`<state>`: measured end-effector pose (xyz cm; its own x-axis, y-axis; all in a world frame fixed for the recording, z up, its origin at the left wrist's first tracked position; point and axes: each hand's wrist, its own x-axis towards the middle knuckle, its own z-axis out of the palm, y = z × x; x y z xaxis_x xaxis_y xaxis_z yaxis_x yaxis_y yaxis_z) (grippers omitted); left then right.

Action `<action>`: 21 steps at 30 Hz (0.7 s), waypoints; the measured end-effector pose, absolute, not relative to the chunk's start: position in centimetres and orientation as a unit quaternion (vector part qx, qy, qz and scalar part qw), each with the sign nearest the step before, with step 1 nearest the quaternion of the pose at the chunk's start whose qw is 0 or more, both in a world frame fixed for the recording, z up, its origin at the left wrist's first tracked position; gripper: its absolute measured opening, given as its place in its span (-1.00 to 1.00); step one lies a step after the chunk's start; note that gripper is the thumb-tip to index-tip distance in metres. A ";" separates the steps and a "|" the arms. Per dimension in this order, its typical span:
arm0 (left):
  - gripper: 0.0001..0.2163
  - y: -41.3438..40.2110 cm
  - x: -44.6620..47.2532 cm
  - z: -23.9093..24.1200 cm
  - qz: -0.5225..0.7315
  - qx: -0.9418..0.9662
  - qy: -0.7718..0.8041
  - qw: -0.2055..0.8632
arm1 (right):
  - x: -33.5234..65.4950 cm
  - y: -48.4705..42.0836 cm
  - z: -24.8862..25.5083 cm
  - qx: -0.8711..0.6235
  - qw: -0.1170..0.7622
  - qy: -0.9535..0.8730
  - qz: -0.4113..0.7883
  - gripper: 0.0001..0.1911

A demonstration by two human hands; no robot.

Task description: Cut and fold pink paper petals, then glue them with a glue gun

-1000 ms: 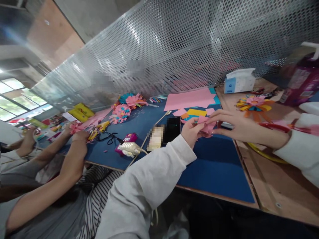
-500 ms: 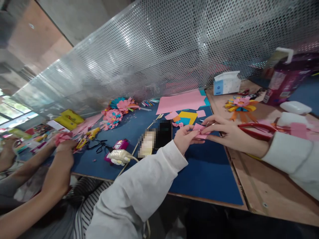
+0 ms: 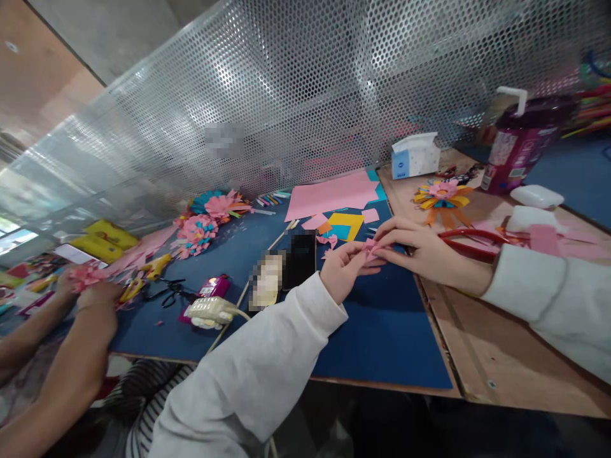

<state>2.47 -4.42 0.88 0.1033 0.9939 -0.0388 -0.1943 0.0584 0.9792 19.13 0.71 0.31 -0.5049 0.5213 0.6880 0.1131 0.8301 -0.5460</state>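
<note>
A small pink paper piece is pinched between both my hands above the blue mat. My left hand grips it from the left with thumb and fingers closed. From the right, my right hand closes its fingertips on the same piece. Both arms wear white sleeves. A black phone lies just left of my left hand. Red scissors lie behind my right wrist.
Pink, yellow and blue paper sheets lie at the back, paper flowers to the left and another flower on the wooden table. A tissue box, purple jar, glue gun. A co-worker's arms work at far left.
The view has swung right and down. My hands have drawn closer together and the pink paper piece now looks smaller, folded between the fingertips.
</note>
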 end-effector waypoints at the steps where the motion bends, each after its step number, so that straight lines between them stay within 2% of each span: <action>1: -0.65 -4.5 2.5 0.9 0.506 0.463 0.434 0.585 | 19.1 0.7 0.4 -0.198 0.458 -0.833 0.239 -0.77; 8: -0.61 -4.9 2.7 0.8 0.485 0.530 0.430 0.547 | 19.2 0.5 0.7 -0.243 0.442 -0.798 0.329 -0.71; 13: -0.64 -4.9 2.7 0.5 0.479 0.547 0.423 0.541 | 19.1 0.6 0.4 -0.278 0.436 -0.768 0.379 -0.67; 21: -0.67 -4.9 2.6 0.4 0.473 0.560 0.425 0.531 | 19.2 0.7 0.5 -0.270 0.416 -0.784 0.373 -0.65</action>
<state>2.58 -4.86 0.39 0.1916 0.9784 0.0776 -0.0268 -0.0738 0.9969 19.25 0.71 0.52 -0.5085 0.7340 0.4501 0.1141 0.5756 -0.8098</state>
